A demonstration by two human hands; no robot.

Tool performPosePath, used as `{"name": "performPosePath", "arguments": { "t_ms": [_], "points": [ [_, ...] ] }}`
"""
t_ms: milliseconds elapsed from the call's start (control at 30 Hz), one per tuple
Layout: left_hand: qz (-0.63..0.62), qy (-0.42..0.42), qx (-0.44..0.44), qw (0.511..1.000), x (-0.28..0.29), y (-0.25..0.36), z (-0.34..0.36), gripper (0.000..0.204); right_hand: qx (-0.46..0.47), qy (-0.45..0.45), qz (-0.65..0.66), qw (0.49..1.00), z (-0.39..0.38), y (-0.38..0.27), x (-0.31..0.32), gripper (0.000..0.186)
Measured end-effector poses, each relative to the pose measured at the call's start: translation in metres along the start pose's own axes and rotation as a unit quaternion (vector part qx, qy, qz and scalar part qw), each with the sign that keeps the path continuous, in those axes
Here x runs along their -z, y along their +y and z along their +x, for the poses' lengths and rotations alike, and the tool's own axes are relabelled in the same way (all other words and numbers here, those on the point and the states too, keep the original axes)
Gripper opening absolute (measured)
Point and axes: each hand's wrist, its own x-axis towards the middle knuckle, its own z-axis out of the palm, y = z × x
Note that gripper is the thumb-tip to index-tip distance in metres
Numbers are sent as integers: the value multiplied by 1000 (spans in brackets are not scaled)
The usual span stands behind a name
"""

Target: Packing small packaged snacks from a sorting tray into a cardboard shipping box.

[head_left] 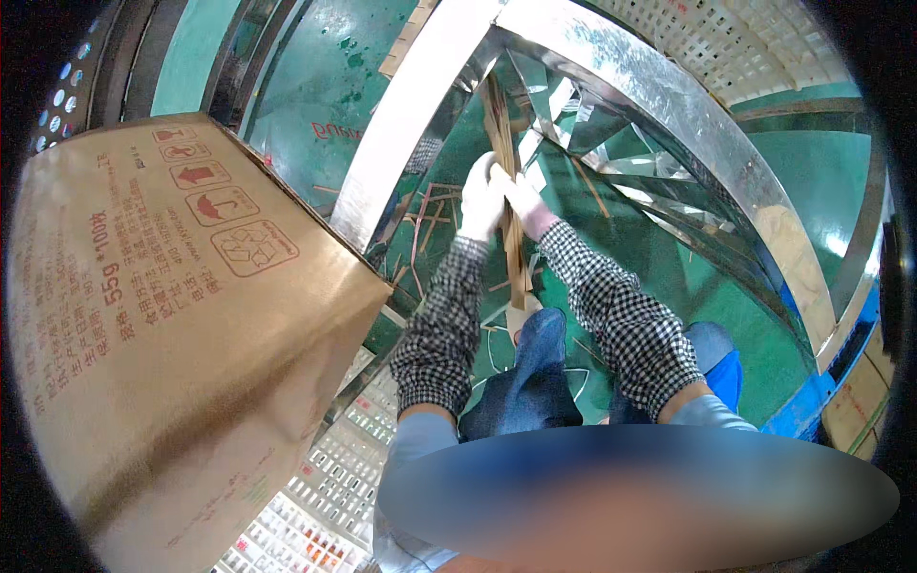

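A bundle of long, flat brown strips (516,256) runs away from me, low above the green floor. Both ends of it reach past my hands. My left hand (482,199), in a white glove, is closed around it. Beside it, my right hand (524,202), also gloved in white, grips the same bundle, and the two hands touch. Whether the strips are card or thin wood I cannot tell. Chequered sleeve covers (619,304) wrap both forearms. My fingers are partly hidden by the gloves' angle.
A large brown cardboard box (191,334) fills the left side. A shiny metal frame (406,119) arches around the work spot. Loose thin strips (437,215) litter the floor. White plastic crates (330,482) stand lower left, with another pale crate (712,43) at the upper right.
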Motion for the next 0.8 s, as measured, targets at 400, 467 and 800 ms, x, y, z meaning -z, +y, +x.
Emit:
{"name": "performPosePath", "arguments": {
  "t_ms": [400, 467, 800],
  "points": [
    [-297, 146, 262, 907, 16, 120, -83, 85, -11, -30, -345, 938, -81, -98, -15, 49],
    [-312, -28, 216, 925, 24, 164, -89, 55, -54, -29, -458, 887, -111, -118, -13, 41],
    [-281, -231, 357, 861, 50, 405, -281, 24, -208, -121, -526, 816, -401, -399, -63, 39]
  ]
}}
